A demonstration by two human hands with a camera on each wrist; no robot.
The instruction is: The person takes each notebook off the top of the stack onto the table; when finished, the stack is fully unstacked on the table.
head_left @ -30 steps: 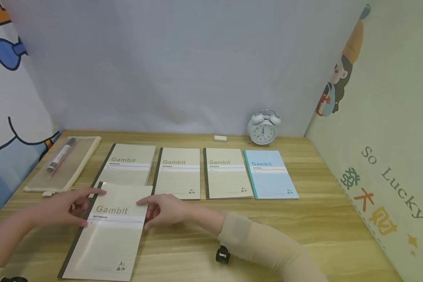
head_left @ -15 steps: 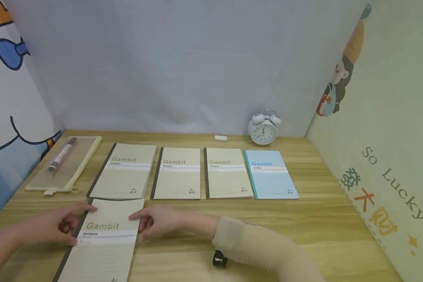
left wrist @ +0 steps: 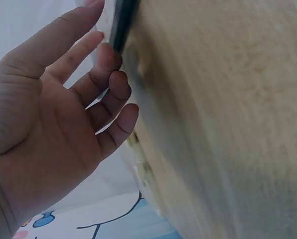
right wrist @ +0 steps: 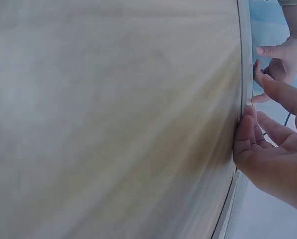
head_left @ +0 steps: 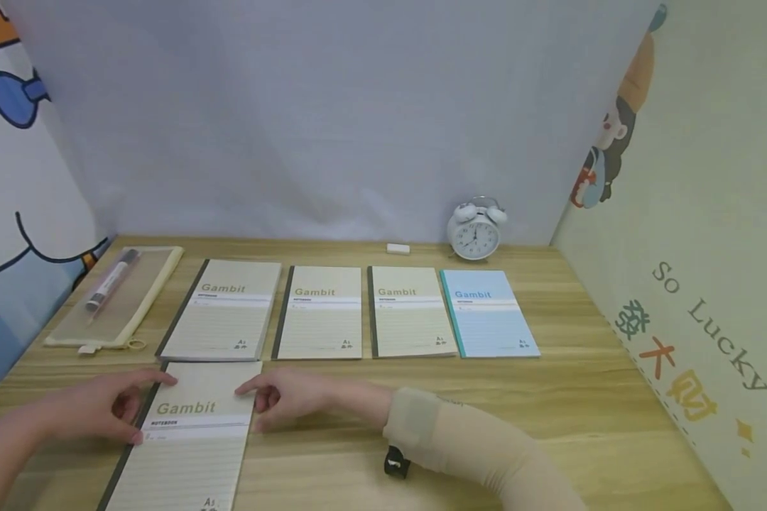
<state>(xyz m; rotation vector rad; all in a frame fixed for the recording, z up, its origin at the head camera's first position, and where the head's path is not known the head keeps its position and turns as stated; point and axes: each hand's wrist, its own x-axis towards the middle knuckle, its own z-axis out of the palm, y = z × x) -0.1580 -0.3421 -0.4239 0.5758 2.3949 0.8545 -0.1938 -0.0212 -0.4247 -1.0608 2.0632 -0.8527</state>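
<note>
The left hand and right hand held the near notebook by opposite edges, probably to steady it. Whether it touched the counter was unclear.

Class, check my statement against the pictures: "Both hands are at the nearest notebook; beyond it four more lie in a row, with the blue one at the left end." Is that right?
Not quite: the head view shows the blue notebook at the right end of the row. The rest stands: left hand and right hand are at the nearest notebook.
</note>
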